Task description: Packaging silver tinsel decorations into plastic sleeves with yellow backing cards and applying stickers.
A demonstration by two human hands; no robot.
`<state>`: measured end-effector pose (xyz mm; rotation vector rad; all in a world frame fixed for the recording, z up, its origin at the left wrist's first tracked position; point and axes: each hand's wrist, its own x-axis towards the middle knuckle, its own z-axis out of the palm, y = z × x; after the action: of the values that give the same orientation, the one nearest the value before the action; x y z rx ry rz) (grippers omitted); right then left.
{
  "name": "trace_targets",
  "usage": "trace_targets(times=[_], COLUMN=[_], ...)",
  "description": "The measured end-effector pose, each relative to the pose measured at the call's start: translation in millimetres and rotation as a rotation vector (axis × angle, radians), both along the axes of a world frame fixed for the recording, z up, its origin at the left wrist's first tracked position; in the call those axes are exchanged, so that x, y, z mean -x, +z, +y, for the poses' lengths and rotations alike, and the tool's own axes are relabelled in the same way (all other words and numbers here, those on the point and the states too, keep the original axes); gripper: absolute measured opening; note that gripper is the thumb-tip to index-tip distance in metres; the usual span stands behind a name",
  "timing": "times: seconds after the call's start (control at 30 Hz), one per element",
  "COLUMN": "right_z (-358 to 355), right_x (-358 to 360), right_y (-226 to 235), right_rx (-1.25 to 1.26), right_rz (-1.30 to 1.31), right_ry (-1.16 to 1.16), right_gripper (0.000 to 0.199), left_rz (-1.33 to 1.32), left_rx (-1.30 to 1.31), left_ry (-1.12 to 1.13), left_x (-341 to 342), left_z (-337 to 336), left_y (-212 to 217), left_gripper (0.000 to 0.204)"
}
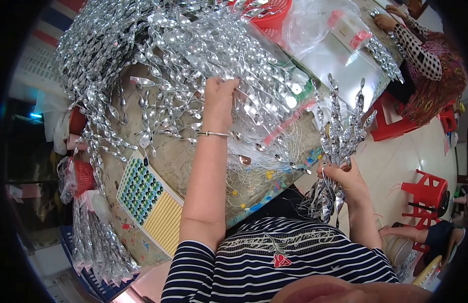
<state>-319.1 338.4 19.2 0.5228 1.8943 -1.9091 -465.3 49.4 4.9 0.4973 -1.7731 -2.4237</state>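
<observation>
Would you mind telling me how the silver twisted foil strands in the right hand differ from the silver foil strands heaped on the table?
The bunch of silver twisted foil strands stands upright, gathered tightly in the right hand; the heap of silver foil strands sprawls loosely across the table, where the left hand reaches in. The bunch is small; the heap is far larger. Both are shiny, spiralled silver.

Silver sprigs (340, 129) in right hand (345, 177): glossy metallic foil w/ thin wire. Heap of strands (193, 60) same shiny foil. Bangle (213, 134): polished metal. Tabletop (168, 161) matt, worn, rough. Red stools (423, 189): smooth plastic. Striped shirt (274, 262): cloth.
</observation>
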Motion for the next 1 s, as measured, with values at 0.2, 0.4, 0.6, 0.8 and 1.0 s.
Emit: trace_targets(times=[0.2,0.4,0.6,0.8,1.0], right_z=[-2.6,-12.0,-21.9,-42.4,-61.7], right_x=[0.1,2.3,-0.3,-20.1,-37.8], right_y=[8.6,9.6,4.0,13.5,13.1], right_rx=[0.040,0.040,0.046,0.092,0.093], right_rz=[0.003,0.024,0.028,0.087,0.102], right_ry=[0.006,-0.004,0.056,0.117,0.250], right_gripper=[0.027,0.028,0.026,0.025,0.034], left_rz=[0.089,0.232,0.332,0.322,0.318], left_rx=[-0.070,-0.135,-0.149,-0.159,-0.213], left_ry=[-0.014,0.029,0.176,0.177,0.397], left_x=[-7.9,-21.2,-43.3,-109.4,-209.4], left_z=[-1.1,-3.5,-30.0,-79.5,-138.1], left_y=[6.7,31.6,46.1,55.1,37.5], left_gripper=[0.040,0.040,0.017,0.013,0.015])
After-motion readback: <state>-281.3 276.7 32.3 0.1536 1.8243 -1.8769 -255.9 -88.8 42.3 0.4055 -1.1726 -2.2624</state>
